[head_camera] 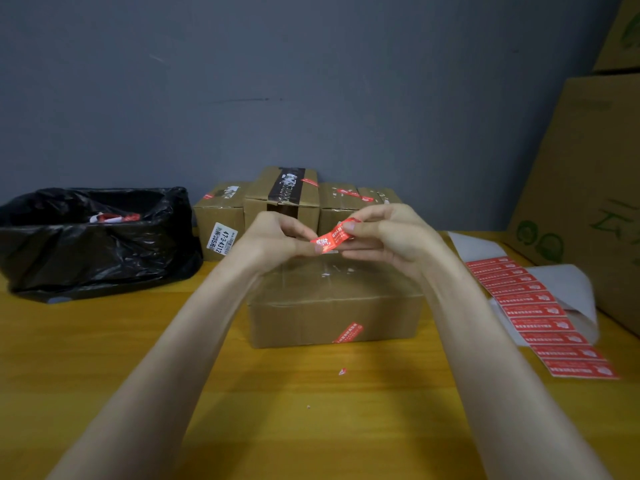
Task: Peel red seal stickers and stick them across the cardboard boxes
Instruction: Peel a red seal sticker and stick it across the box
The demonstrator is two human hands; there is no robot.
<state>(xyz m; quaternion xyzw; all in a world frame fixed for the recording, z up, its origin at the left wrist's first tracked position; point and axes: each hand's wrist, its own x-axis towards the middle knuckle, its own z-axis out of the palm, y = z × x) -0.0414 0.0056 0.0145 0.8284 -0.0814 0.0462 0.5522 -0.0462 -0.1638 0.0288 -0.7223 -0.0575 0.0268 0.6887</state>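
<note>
Hands pinch the red sticker (331, 237) end to end, left hand (277, 239), right hand (384, 237), its long axis running left-right just above the box (332, 299).

Near box (332, 306): 1. Back-row boxes (221, 209): 4, last uncertain. Large cartons (588, 202): 2. Bin bag (104, 251): 1. Sticker strip (533, 310): 1. Peeled sticker (329, 239): 1.

Small packing/shipping rm, prob. a stockroom corner: taped cardboard boxes (221, 216), one w/ a printed no. label, are stacked vs. a plain grey wall (311, 81). Big cartons (595, 202) stand at right. A strip of red seal stickers (540, 313) lies on a yellow wood table (104, 358), plus a black-lined bin (86, 251) holding red & white scraps.
</note>
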